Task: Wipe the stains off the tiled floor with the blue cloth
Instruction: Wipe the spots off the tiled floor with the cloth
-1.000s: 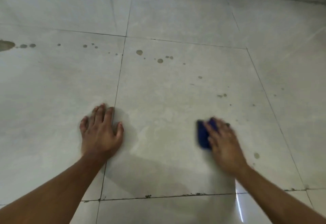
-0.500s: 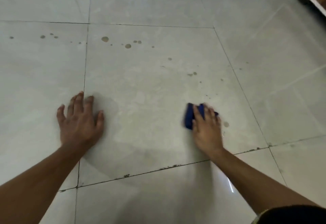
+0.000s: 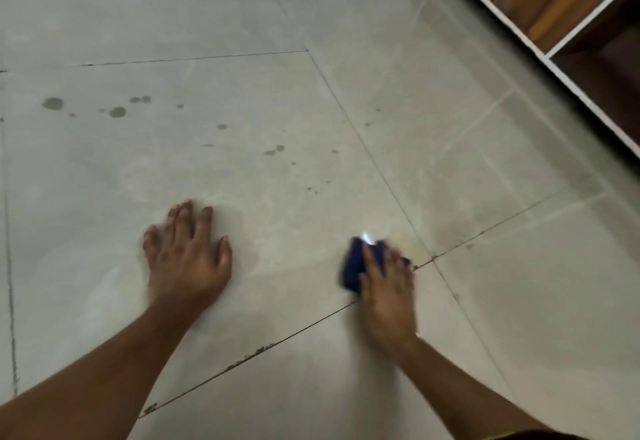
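**Head view: far stains at risk of being missed**

The right hand presses flat on the blue cloth near a grout joint of the tiled floor. The left hand rests open, bracing. The stains lie well beyond both hands; short strokes could leave them, or a damp tile could let the bracing palm slip.

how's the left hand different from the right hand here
The left hand lies bare on the floor tile, fingers spread; the right hand presses on the blue cloth. The left hand sits mid-tile; the right hand is by a grout line. Both are palm down.
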